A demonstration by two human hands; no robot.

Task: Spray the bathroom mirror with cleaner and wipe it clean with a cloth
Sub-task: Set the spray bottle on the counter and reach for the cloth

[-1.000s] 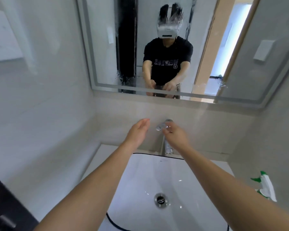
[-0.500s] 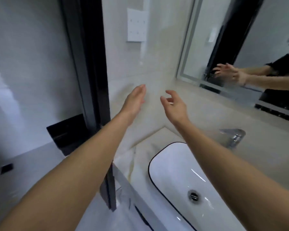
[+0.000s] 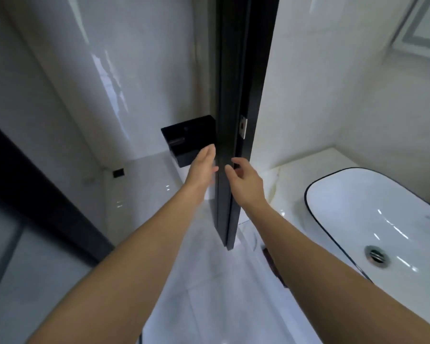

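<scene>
Both arms are reaching forward and away from the sink [image 3: 372, 219], toward the black door frame [image 3: 236, 120] that is standing upright between the tiled room on the left and the counter [image 3: 296, 175] on the right. The left hand [image 3: 201, 167] is stretching out flat, its fingers [image 3: 209, 151] straight and released, holding nothing, just in front of the black wall box [image 3: 189, 137] on the far side of the frame. The right hand [image 3: 245, 180] is hanging beside the frame's near edge with its fingers [image 3: 230, 171] loosely curled, also grasping nothing.

The mirror [image 3: 422, 33] is showing only as a corner at the far right, well apart from both hands. No cloth or cleaner is appearing in this view. Judging from that, the hands are probably empty because the person is turning away to fetch something, perhaps a cloth, so the spraying and wiping are likely not under way now.
</scene>
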